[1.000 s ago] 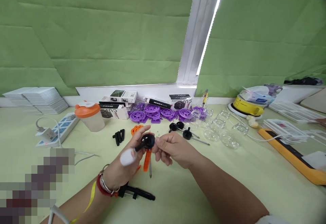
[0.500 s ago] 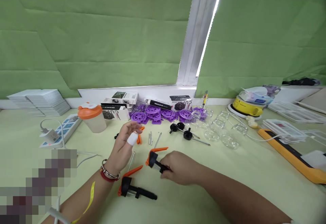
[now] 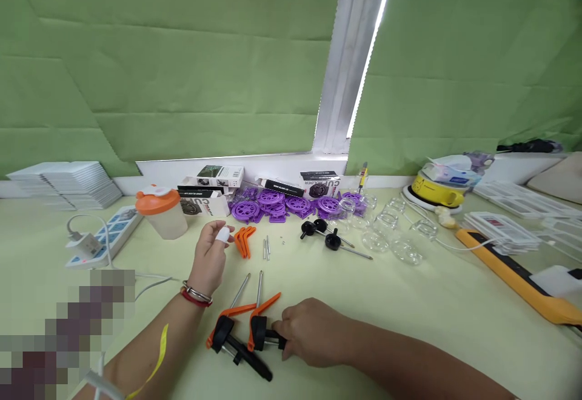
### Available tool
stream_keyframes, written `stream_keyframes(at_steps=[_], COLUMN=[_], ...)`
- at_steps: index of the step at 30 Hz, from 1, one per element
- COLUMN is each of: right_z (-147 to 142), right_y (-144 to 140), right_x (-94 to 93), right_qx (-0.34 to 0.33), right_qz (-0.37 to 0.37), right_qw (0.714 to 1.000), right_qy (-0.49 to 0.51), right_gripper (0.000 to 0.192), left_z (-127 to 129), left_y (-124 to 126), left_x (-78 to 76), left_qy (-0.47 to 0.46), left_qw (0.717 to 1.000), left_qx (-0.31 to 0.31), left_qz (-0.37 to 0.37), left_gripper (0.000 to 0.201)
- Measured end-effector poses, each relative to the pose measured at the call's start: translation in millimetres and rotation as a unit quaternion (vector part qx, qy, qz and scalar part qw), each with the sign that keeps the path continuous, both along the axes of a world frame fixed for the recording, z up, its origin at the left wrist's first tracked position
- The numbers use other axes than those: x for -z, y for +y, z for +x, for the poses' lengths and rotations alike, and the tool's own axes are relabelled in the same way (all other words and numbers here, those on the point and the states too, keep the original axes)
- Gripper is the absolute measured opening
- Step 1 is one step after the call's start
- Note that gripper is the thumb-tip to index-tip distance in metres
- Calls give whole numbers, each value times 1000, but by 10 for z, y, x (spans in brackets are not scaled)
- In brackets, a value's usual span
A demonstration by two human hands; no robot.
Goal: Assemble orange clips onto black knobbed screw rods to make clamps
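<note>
My right hand (image 3: 313, 330) grips the black handle of an assembly with an orange lever and metal rod (image 3: 258, 330), low over the table. Close on its left lies a similar black and orange assembly (image 3: 248, 354), its rod pointing away from me. My left hand (image 3: 210, 260), a white cover on its thumb, is beside several orange levers (image 3: 244, 241). Its fingers are curled in; whatever they hold, if anything, is hidden. A few thin metal pins (image 3: 266, 247) lie right of the levers. Farther right are black knobs on metal rods (image 3: 333, 240).
Purple plastic parts (image 3: 273, 203) and cup holder boxes (image 3: 211, 206) line the back. Clear round pieces (image 3: 386, 230) lie right of centre. A shaker bottle (image 3: 166, 221) and power strip (image 3: 113, 236) stand left, with cables on the table. A yellow pot (image 3: 434, 191) stands right.
My right hand has brought its assembly toward me and left, next to the other one, which has turned slightly. My left hand has shifted left, uncovering the orange levers, and its fingers have curled more.
</note>
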State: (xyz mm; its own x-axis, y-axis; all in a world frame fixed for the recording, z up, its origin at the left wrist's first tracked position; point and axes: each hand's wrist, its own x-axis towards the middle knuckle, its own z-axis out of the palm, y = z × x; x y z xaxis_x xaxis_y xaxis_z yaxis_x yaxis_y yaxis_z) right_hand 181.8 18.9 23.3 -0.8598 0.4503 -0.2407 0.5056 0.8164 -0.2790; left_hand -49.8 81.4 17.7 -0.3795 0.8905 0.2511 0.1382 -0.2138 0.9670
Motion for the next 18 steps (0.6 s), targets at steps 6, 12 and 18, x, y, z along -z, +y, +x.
stream_keyframes(at_steps=[6, 12, 18], right_z=[14, 330, 899], right_y=[23, 408, 918], right_x=[16, -78, -2], right_qx=[11, 181, 472], right_qz=[-25, 4, 145], right_qw=[1000, 977, 869], right_qy=[12, 116, -12], right_gripper=[46, 36, 13], left_z=[-89, -113, -244], left_y=[112, 121, 137], left_x=[147, 168, 127], left_qy=[-2, 21, 82], left_qw=[998, 997, 983], left_qx=[-45, -68, -158], left_qz=[-34, -34, -52], left_gripper=[27, 22, 26])
